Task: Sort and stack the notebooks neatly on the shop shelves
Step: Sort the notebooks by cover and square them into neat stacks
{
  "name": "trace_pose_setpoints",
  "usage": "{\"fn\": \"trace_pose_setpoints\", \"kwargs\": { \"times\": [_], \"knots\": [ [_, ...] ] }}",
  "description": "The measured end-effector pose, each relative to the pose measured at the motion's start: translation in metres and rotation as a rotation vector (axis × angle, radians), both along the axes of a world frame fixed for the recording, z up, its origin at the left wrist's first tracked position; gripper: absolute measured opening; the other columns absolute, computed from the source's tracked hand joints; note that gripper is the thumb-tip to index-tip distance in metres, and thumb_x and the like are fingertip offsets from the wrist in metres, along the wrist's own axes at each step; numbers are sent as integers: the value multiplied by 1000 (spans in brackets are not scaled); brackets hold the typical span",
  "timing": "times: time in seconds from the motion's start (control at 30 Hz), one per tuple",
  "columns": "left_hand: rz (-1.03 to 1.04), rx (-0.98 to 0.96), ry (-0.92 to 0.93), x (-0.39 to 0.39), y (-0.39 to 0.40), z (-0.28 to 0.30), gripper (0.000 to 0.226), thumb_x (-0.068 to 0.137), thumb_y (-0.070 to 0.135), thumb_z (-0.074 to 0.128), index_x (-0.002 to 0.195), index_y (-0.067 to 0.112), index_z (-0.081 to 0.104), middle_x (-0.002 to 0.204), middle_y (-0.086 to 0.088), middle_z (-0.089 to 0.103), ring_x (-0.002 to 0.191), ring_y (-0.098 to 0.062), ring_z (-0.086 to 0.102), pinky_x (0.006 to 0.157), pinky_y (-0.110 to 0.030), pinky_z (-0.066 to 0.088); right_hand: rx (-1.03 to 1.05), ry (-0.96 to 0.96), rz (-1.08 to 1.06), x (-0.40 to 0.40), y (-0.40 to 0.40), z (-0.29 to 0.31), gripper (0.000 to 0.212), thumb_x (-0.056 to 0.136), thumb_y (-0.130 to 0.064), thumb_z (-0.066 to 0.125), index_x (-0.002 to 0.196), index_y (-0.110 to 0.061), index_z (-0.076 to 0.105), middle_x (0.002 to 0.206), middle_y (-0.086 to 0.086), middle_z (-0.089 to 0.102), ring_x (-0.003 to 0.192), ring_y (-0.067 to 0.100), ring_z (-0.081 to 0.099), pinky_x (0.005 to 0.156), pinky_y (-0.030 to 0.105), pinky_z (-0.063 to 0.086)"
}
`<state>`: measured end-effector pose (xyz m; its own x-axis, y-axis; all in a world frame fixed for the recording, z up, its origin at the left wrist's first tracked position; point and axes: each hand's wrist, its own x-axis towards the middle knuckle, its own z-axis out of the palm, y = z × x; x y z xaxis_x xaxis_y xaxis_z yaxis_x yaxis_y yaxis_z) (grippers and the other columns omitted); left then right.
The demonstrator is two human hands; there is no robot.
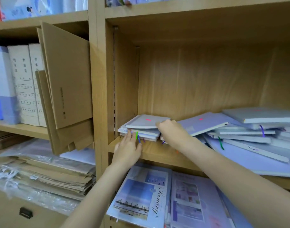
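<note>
Nearest, on the shelf below, lie plastic-wrapped scenery prints (141, 195). Above them, the left hand (127, 145) rests on the wooden shelf (157, 153), its fingers straight and apart, pressing the front edges of a small stack of notebooks (141, 130) at the left end of the compartment. The right hand (170, 129) curls its grip onto the right edge of the stack's top notebook (146, 121). Farther right, a loose heap of notebooks (248, 134) sprawls, ribbons dangling. These look light, stiff and smooth-covered, likely to slide; take each by its spine or long edges.
</note>
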<state>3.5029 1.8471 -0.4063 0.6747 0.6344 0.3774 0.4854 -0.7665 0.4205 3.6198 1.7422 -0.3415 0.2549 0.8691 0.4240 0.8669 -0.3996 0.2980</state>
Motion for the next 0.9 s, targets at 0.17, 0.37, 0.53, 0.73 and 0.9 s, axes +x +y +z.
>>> {"fn": "trace_pose_setpoints", "kwargs": {
  "times": [0.17,0.37,0.53,0.73,0.9],
  "knots": [
    [76,-65,-89,3,-2,8,51,95,23,42,144,13,30,155,-11,18,141,-26,21,110,-40,26,124,-119,-67,6,-39,45,29,84,9,41,108,-6,46,79,8,37,100,33,55,65,34,30],
    [-117,-143,-383,22,-42,14,57,91,10,51,144,12,30,145,-5,38,133,-21,35,107,-29,25,30,-301,-134,31,-107,59,31,91,0,43,120,-11,44,98,7,48,101,28,54,68,34,35],
    [-134,5,-236,52,-70,18,55,89,21,52,141,23,32,123,3,57,121,-18,45,113,-33,13,-72,-190,-205,59,-129,43,27,88,1,42,108,-14,50,100,7,53,99,30,58,66,34,36],
    [-62,365,-72,78,-85,36,38,91,41,50,124,21,54,145,-2,36,132,-23,27,106,-34,22,269,-113,-185,91,-136,69,21,84,-3,49,75,-17,37,76,14,53,80,37,57,59,34,30],
    [-10,499,2,96,-107,54,22,96,13,41,113,11,55,111,-10,60,108,-29,56,75,-33,43,387,-242,-192,87,-154,72,22,68,5,66,84,-5,54,66,9,42,63,37,57,49,34,32]
  ]
}}
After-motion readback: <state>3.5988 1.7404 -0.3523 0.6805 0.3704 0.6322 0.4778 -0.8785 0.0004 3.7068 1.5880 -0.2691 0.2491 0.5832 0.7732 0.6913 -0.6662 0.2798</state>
